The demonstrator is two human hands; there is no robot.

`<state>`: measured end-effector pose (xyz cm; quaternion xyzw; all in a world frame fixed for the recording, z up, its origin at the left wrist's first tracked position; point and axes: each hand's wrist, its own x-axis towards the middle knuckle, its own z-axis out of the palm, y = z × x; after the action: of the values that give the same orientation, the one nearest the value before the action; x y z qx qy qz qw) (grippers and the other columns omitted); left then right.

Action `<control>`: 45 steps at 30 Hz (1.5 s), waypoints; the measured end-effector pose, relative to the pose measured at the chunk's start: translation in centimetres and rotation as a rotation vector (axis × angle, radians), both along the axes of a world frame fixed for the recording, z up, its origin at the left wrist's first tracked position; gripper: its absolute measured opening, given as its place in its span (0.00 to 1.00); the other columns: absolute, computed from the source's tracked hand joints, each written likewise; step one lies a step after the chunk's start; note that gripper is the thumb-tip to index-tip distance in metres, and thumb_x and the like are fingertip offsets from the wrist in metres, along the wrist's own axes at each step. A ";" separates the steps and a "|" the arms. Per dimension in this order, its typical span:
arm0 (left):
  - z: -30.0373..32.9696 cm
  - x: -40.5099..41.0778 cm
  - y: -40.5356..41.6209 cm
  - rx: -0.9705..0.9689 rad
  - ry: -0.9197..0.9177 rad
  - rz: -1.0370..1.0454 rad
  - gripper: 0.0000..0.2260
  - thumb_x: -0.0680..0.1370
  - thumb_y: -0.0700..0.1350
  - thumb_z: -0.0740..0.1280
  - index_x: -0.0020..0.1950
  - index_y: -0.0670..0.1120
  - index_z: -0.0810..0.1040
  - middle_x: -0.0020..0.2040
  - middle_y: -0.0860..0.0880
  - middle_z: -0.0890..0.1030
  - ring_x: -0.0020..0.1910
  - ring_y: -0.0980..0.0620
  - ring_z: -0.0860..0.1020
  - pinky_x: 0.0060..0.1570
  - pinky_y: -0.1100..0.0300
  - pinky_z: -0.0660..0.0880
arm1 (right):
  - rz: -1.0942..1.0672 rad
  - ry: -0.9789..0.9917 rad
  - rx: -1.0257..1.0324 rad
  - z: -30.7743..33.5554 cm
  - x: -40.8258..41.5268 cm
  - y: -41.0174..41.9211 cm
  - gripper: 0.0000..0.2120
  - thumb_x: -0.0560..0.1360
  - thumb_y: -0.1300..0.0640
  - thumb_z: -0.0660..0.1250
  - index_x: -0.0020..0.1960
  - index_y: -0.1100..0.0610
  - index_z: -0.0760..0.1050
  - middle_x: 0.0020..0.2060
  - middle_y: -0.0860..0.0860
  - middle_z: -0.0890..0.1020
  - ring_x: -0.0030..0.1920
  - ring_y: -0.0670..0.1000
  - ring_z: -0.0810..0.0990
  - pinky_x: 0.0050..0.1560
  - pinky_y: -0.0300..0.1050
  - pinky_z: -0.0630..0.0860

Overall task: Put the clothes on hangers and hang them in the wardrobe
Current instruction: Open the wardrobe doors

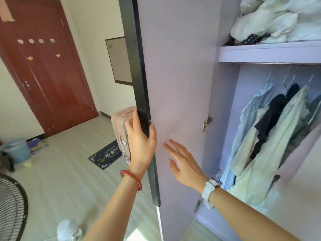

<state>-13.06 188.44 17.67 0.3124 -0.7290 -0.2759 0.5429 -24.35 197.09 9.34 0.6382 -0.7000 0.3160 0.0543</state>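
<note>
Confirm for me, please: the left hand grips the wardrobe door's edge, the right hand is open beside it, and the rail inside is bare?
Not quite: the head view shows clothes hanging on the rail. The left hand does grip the wardrobe door, right hand open.

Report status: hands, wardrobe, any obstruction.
Left hand grips lilac wardrobe door edge; right hand open, empty. Pale shirts hang from rail. No obstruction seen.

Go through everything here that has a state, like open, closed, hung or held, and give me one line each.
Wardrobe door: open, swung outward.
Left hand: gripping the door's outer edge.
Right hand: open, fingers spread, by the door's inner face; contact unclear.
Hanging clothes: on hangers on the rail.
Bedding: piled loosely on the top shelf.
Room door: closed.
Suitcase: upright, shut.
</note>
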 end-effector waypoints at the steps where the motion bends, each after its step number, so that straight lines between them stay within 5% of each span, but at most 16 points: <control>1: -0.3 -0.4 0.5 -0.081 0.003 0.070 0.28 0.75 0.39 0.64 0.73 0.43 0.58 0.66 0.40 0.64 0.66 0.44 0.65 0.67 0.48 0.63 | -0.017 -0.013 -0.034 -0.2 -0.5 0.5 0.24 0.77 0.59 0.58 0.72 0.53 0.60 0.72 0.53 0.61 0.72 0.54 0.59 0.71 0.48 0.59; 3: -1.1 -1.5 2.3 -0.269 -0.004 0.170 0.28 0.73 0.40 0.63 0.72 0.43 0.60 0.67 0.38 0.64 0.68 0.42 0.61 0.68 0.50 0.59 | -0.088 -0.035 -0.104 -0.6 -1.9 2.1 0.22 0.75 0.63 0.61 0.69 0.58 0.67 0.68 0.56 0.68 0.69 0.56 0.66 0.69 0.49 0.62; 6: -2.7 -4.3 4.9 -0.486 -0.091 0.014 0.23 0.73 0.42 0.60 0.68 0.46 0.65 0.66 0.40 0.67 0.66 0.43 0.64 0.64 0.54 0.58 | -0.217 -0.017 -0.163 -1.1 -4.8 5.7 0.17 0.70 0.68 0.64 0.59 0.64 0.76 0.58 0.60 0.77 0.60 0.61 0.75 0.61 0.57 0.71; 12: -4.2 -14.4 9.0 -0.289 -0.256 -0.492 0.20 0.75 0.37 0.62 0.67 0.39 0.68 0.65 0.40 0.69 0.65 0.42 0.69 0.64 0.48 0.67 | -0.621 0.124 -0.145 -0.5 -12.5 15.6 0.14 0.66 0.67 0.63 0.50 0.63 0.80 0.50 0.59 0.81 0.55 0.63 0.78 0.54 0.64 0.74; 16: -2.8 -23.2 13.8 -0.266 -0.313 -0.686 0.23 0.77 0.44 0.63 0.72 0.46 0.62 0.66 0.48 0.68 0.65 0.49 0.66 0.63 0.61 0.59 | -0.919 0.191 -0.089 1.9 -17.6 23.3 0.17 0.68 0.62 0.61 0.56 0.60 0.78 0.58 0.59 0.78 0.62 0.64 0.73 0.60 0.70 0.65; 21: 2.0 -33.7 21.4 -0.079 -0.270 -1.016 0.39 0.73 0.48 0.70 0.75 0.49 0.49 0.75 0.51 0.54 0.72 0.58 0.51 0.71 0.59 0.50 | -1.113 0.376 0.065 7.0 -23.1 30.2 0.27 0.69 0.58 0.67 0.67 0.55 0.69 0.69 0.60 0.66 0.69 0.66 0.63 0.62 0.73 0.58; 26: 6.7 -39.2 25.8 0.230 -0.055 -1.225 0.40 0.67 0.40 0.76 0.70 0.51 0.54 0.68 0.56 0.64 0.67 0.60 0.64 0.67 0.53 0.63 | -1.139 0.336 0.125 9.3 -27.8 33.1 0.32 0.77 0.52 0.55 0.74 0.47 0.40 0.71 0.52 0.32 0.74 0.59 0.37 0.71 0.62 0.45; 29: 6.4 -40.0 25.6 0.318 -0.038 -1.203 0.36 0.69 0.39 0.74 0.70 0.50 0.57 0.66 0.52 0.68 0.65 0.53 0.68 0.63 0.54 0.69 | -1.119 0.251 0.129 9.5 -28.8 32.9 0.32 0.77 0.51 0.55 0.74 0.46 0.38 0.72 0.52 0.32 0.74 0.58 0.35 0.73 0.59 0.47; 34: 5.6 -37.0 24.6 0.250 -0.034 -1.280 0.27 0.74 0.35 0.68 0.68 0.51 0.63 0.54 0.58 0.73 0.48 0.67 0.75 0.40 0.75 0.73 | -1.077 0.185 -0.019 8.3 -27.3 32.0 0.31 0.78 0.52 0.55 0.73 0.49 0.38 0.70 0.50 0.32 0.73 0.58 0.34 0.74 0.51 0.45; 38: 5.1 -32.4 23.8 0.252 -0.054 -1.447 0.28 0.75 0.32 0.63 0.70 0.54 0.63 0.55 0.52 0.76 0.49 0.59 0.75 0.44 0.73 0.73 | -1.000 0.004 -0.303 7.0 -22.6 30.8 0.28 0.79 0.53 0.57 0.72 0.45 0.45 0.72 0.46 0.41 0.75 0.51 0.39 0.66 0.34 0.46; 45: 4.4 -26.4 24.5 0.095 -0.130 -1.818 0.26 0.72 0.41 0.62 0.65 0.64 0.64 0.58 0.51 0.76 0.55 0.59 0.76 0.54 0.68 0.71 | -1.043 -0.206 -0.489 5.4 -13.7 32.2 0.23 0.79 0.46 0.52 0.73 0.46 0.55 0.74 0.46 0.54 0.73 0.40 0.51 0.74 0.45 0.53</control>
<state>-39.49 212.96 22.09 -0.3456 -0.7112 -0.6091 0.0609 -38.09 229.33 14.75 0.1442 -0.8300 0.4602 0.2802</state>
